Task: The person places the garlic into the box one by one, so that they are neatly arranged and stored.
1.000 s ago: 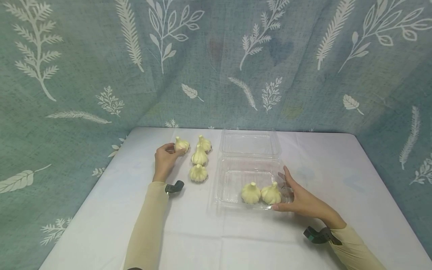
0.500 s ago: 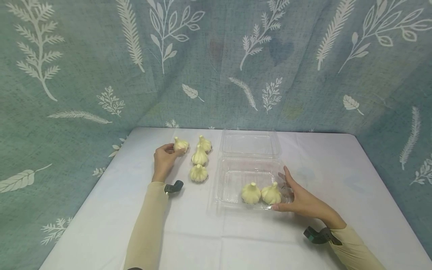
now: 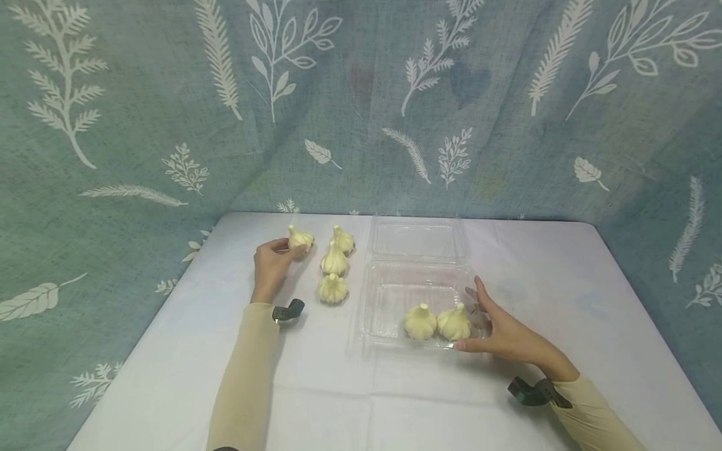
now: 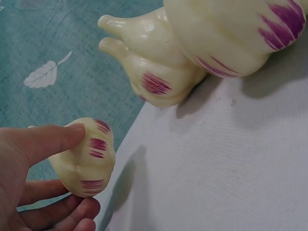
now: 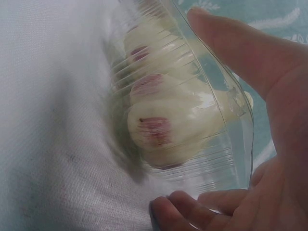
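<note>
My left hand [image 3: 273, 266] pinches a garlic bulb [image 3: 301, 240] between thumb and fingers at the back left of the table. In the left wrist view this bulb [image 4: 89, 161] shows purple streaks, with the thumb on its near side and fingertips under it. My right hand [image 3: 502, 332] holds the right end of a clear plastic clamshell box [image 3: 389, 310], thumb at the front corner and fingers along the side. Inside, two garlic bulbs [image 3: 420, 322] sit side by side at the front right. The right wrist view shows the ribbed box wall [image 5: 202, 168] between thumb and fingers.
Three more garlic bulbs [image 3: 332, 289] stand in a column between my left hand and the box. The box's open lid [image 3: 417, 241] lies flat behind it, near the table's back edge. A leaf-patterned cloth [image 3: 361, 125] hangs behind the white table [image 3: 316, 401].
My left hand has shifted slightly to the left with the garlic bulb in its grip. The right hand and the box have stayed in place.
</note>
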A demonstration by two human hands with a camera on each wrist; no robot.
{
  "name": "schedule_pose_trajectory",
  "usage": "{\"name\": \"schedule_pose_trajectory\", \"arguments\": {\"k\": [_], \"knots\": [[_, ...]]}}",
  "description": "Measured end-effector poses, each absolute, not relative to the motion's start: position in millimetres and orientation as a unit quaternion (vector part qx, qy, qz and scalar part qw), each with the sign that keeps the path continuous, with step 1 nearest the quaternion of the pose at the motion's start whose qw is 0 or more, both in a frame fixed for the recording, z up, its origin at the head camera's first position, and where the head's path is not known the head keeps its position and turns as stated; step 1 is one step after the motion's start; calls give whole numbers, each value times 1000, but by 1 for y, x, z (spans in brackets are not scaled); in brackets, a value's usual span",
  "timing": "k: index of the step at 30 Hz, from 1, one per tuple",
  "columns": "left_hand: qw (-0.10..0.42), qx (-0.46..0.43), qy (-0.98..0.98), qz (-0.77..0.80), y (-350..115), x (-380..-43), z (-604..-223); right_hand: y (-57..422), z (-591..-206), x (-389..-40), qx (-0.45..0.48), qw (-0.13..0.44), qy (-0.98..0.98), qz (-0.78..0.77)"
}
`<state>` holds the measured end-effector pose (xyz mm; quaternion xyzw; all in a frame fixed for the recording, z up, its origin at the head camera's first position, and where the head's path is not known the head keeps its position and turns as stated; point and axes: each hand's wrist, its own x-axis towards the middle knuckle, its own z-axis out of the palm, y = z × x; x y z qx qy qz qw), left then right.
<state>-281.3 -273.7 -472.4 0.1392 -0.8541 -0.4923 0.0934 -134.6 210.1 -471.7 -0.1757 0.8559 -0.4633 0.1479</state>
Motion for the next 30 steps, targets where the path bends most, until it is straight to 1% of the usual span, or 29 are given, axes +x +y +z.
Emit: {"name": "schedule_pose_trajectory", "arguments": {"k": [5,14,21,24,30], "knots": [[94,137,-853,-496,-275,-281,-468,210,-471,-134,-176,147,859,-458],[114,122,-849,-502,-273,-277,-456,210,-470,-134,-172,149,862,-454],[117,118,-843,-512,-267,-271,-441,210,-470,-134,-173,150,860,-455],[115,102,-843,-516,-264,-269,-434,210,-472,-135,-171,150,863,-452],[126,78,-838,-525,-257,-265,-423,210,-471,-135,-166,151,863,-452]]}}
